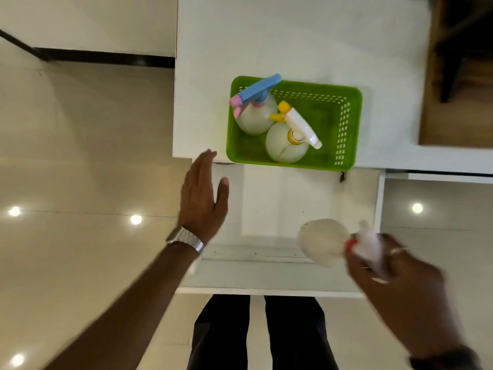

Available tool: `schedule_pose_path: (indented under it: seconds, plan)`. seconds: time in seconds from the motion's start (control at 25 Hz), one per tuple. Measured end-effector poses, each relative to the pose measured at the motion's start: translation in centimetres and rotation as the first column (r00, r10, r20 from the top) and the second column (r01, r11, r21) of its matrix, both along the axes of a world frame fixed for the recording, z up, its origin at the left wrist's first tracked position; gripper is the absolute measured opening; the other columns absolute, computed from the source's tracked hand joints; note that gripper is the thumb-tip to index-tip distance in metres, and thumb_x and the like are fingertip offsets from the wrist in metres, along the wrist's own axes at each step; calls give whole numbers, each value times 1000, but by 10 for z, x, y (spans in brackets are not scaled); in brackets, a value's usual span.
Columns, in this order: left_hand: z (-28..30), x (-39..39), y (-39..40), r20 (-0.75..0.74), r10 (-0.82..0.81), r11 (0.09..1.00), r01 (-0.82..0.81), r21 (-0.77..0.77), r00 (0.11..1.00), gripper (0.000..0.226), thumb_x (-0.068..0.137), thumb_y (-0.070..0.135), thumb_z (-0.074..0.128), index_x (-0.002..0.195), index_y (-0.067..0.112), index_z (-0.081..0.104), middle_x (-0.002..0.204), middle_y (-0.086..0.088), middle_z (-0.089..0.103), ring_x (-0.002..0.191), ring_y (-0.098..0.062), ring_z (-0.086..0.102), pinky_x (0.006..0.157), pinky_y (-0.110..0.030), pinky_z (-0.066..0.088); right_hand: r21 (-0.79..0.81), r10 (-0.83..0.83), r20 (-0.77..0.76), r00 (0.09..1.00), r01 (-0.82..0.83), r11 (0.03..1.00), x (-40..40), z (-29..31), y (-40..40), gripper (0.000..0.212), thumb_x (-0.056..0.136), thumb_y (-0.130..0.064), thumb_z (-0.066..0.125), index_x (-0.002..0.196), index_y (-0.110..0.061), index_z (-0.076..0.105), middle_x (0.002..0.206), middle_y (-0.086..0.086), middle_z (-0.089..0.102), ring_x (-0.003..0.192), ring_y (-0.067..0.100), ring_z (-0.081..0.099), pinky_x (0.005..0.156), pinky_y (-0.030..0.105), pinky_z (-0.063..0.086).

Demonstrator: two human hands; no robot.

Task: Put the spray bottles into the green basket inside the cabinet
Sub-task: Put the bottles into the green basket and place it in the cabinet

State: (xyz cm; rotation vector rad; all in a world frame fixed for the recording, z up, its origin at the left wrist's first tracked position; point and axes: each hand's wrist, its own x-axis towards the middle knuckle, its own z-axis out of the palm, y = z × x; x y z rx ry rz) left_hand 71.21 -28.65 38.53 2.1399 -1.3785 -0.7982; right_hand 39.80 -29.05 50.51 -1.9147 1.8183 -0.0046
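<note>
Gripping third spray bottle (324, 243) by its neck, right hand (394, 279) clenched, low right, well short of green basket (349, 129); motion-blurred, red collar visible, trigger head smeared, half hidden by fingers. Already upright in basket: blue-headed bottle (254, 113), yellow-and-white bottle (286, 142), touching. Basket on white shelf (293, 44), front edge overhanging. Left hand (204, 198) flat, released, beside shelf corner. Metal watch (185, 240) on wrist.

Green basket (346, 124), blue-and-pink sprayer (256, 92), yellow-and-white sprayer (296, 121), red-collared bottle (324, 243), white shelf (293, 44)
</note>
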Motion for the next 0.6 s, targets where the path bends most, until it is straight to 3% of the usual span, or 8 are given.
schedule_pose_path:
  seconds: [0.04,0.12,0.28,0.4,0.48,0.6]
  plan:
    - [6,4,-14,9,12,998,-11,-56,1000,53,100,20,51,149,6,38,154,-12,43,142,-28,42,117,-44,35,-41,-56,67,996,59,997,-12,23,-17,40,84,-73,58,113,-45,63,76,-23,68,78,-4,67,64,15,50]
    - [14,10,-35,28,18,992,-14,-123,999,53,99,18,53,148,5,39,153,-12,44,137,-30,46,110,-50,42,-128,-121,273,954,161,979,-18,51,-56,48,85,-70,63,117,-35,66,94,-25,72,85,-3,71,75,21,56]
    - [13,14,-54,20,37,990,-34,-140,999,55,97,17,55,148,8,38,150,-11,43,130,-24,51,102,-46,49,-368,-25,437,899,203,907,14,66,-138,21,94,-58,62,105,-41,63,99,-26,70,95,-2,70,86,16,52]
    - [5,11,-61,-115,141,987,-149,-67,983,54,97,20,56,147,12,39,150,-4,46,123,-16,56,88,-28,51,-460,73,227,971,41,887,38,36,-186,30,93,-52,61,105,-25,67,88,-5,73,80,16,71,72,35,57]
    - [0,8,-67,-187,241,969,-245,0,952,49,97,22,57,144,15,45,147,0,49,120,-13,59,77,-14,50,-339,115,93,989,-77,938,58,4,-205,35,90,-45,58,106,-15,65,84,7,71,78,30,66,71,43,54]
    - [-3,3,-75,-195,297,955,-295,37,935,41,98,24,57,138,16,52,143,3,55,110,-6,60,65,-2,45,-177,195,62,979,-181,967,73,-29,-218,28,91,-36,57,107,-14,62,79,3,62,76,34,57,67,37,45]
